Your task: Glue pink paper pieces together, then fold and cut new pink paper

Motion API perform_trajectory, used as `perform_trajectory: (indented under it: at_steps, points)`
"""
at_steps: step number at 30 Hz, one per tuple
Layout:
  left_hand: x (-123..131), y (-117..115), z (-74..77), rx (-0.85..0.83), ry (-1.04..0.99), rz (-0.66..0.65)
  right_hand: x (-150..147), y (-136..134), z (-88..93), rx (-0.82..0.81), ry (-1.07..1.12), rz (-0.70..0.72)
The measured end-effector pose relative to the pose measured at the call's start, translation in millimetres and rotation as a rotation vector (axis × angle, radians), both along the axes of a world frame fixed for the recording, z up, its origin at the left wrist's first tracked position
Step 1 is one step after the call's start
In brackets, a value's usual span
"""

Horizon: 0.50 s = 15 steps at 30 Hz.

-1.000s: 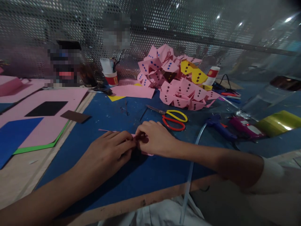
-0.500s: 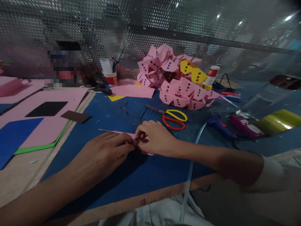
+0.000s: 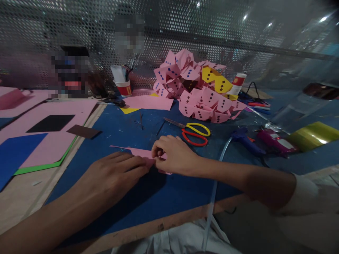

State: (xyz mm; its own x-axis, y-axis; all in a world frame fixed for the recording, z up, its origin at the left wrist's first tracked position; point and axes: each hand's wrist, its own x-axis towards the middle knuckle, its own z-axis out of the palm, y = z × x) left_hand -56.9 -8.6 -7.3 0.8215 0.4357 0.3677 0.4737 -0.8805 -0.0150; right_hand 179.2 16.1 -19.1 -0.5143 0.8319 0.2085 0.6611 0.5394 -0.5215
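On the blue tabletop (image 3: 127, 211) a piece of pink paper (image 3: 140, 152) lies under both my hands, with a thin pointed end reaching out to the left. My left hand (image 3: 113, 176) has its fingers together, and their tips press the paper's near edge. Curled into a pinch, my right hand (image 3: 176, 157) grips the same paper just right of the left fingertips. The fingers hide much of the paper. Just beyond the right hand lie scissors (image 3: 182, 125) with one yellow and one red handle, their blades pointing left.
A heap of folded pink paper pieces (image 3: 185, 70) with dark diamonds stands behind. To the right are a blue glue gun (image 3: 247, 141) with a clear stick, a magenta device (image 3: 275, 143) and yellow tape (image 3: 315, 137). Coloured sheets (image 3: 82, 107) lie left. A paper cup (image 3: 124, 88) holds tools.
My left fingers have slid slightly left and back along the paper, baring more of it between the hands. The right hand stays pinched in nearly the same place.
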Motion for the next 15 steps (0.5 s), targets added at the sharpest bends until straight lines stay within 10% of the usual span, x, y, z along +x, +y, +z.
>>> perform_trajectory:
  at_steps: [15]
  points:
    - [-0.8,-5.4,-5.0,0.060,0.020,0.012,0.3,-0.6,0.8,0.002,0.007,0.010]
